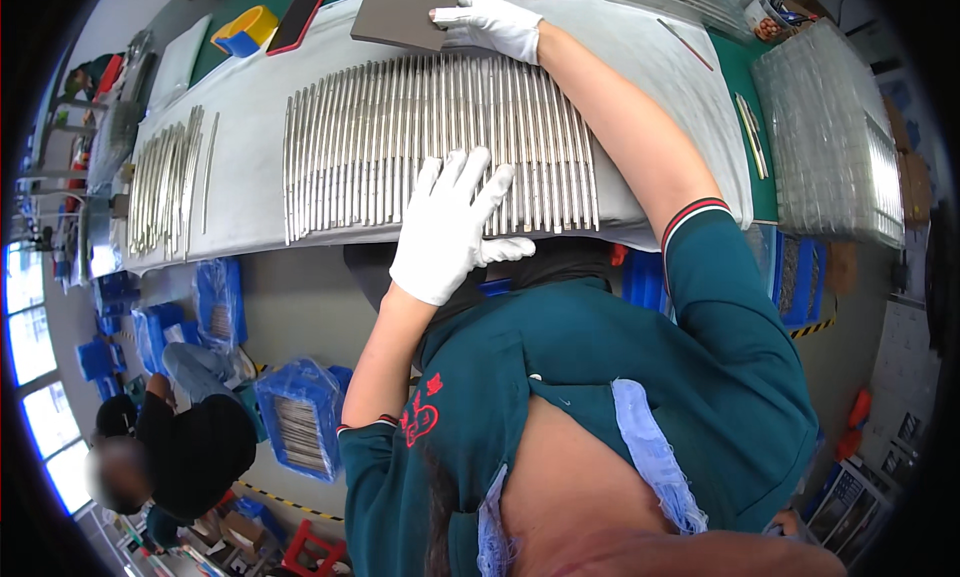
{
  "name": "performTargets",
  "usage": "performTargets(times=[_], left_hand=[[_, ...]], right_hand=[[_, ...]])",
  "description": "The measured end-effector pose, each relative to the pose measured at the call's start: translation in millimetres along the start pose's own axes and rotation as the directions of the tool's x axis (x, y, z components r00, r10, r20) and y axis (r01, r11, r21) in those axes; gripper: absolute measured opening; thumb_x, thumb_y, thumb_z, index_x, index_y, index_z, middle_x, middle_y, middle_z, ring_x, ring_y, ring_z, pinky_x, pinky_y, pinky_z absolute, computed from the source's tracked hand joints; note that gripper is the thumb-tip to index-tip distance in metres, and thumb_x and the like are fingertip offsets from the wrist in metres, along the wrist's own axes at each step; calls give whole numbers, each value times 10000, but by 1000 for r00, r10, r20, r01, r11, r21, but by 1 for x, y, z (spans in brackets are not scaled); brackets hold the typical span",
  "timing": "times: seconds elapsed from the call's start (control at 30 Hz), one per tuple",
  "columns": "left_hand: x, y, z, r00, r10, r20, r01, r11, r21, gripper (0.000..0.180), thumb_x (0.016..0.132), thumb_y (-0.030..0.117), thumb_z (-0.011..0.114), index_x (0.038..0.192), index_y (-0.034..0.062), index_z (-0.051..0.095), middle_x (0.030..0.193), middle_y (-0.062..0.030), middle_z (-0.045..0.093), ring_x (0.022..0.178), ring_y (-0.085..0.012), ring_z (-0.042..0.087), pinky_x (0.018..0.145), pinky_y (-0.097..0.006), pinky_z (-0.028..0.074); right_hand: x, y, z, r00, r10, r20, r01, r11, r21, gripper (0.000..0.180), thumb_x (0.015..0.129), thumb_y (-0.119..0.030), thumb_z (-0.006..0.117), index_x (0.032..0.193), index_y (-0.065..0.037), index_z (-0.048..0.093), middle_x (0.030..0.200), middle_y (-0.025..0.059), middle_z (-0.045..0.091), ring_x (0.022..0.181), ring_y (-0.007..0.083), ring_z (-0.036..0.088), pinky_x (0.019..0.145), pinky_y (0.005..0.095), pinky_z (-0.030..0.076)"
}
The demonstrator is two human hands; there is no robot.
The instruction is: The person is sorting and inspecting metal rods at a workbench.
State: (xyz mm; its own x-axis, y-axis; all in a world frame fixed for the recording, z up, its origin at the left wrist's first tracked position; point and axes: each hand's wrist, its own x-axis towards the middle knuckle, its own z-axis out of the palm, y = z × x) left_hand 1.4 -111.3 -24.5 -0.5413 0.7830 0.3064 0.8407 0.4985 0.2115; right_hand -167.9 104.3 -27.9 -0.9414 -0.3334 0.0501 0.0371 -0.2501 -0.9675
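A long row of thin metal rods lies side by side on the white cloth of the table in front of me. My left hand, in a white glove, rests at the near ends of the rods with its fingers spread, touching them from above. At the far side of the row, my gloved right hand grips the right edge of a flat grey-brown rectangular slab. Its thumb lies on top of the slab; the other fingers are mostly hidden.
A looser group of rods lies at the left. Beyond sit a phone with a red edge and a yellow-and-blue tape roll. Stacked clear plastic trays stand at right. Blue crates and a seated person are at lower left.
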Motion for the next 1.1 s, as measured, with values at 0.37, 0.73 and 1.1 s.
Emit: performTargets(times=[0.37, 0.73, 1.1], left_hand=[[-13, -18, -2, 999, -23, -37, 26, 997, 68, 891, 658, 638, 661, 1320, 57, 524, 1285, -221, 523, 1195, -388, 487, 1041, -518, 330], [-33, -14, -17, 989, -133, -59, 135, 990, 32, 834, 691, 629, 662, 1267, 34, 565, 1267, -198, 547, 1193, -387, 491, 1059, -518, 331], [-67, -57, -31, 920, -298, -254, 344, 925, 162, 804, 743, 584, 694, 1331, 57, 545, 1333, -213, 538, 1256, -426, 472, 1097, -531, 299]], right_hand=[[7, -5, 21, 987, 110, 118, -112, 994, 5, 566, 916, -217, 662, 1412, -76, 431, 1382, 44, 500, 1284, 163, 467, 1113, 340, 372], [44, 6, 46, 986, 6, 166, -8, 1000, 11, 679, 898, -276, 683, 1456, -57, 365, 1401, 65, 481, 1284, 166, 468, 1104, 326, 366], [38, 0, 41, 998, -25, 66, 40, 971, -235, 729, 893, -313, 689, 1476, -51, 339, 1415, 79, 458, 1285, 162, 455, 1088, 304, 370]])
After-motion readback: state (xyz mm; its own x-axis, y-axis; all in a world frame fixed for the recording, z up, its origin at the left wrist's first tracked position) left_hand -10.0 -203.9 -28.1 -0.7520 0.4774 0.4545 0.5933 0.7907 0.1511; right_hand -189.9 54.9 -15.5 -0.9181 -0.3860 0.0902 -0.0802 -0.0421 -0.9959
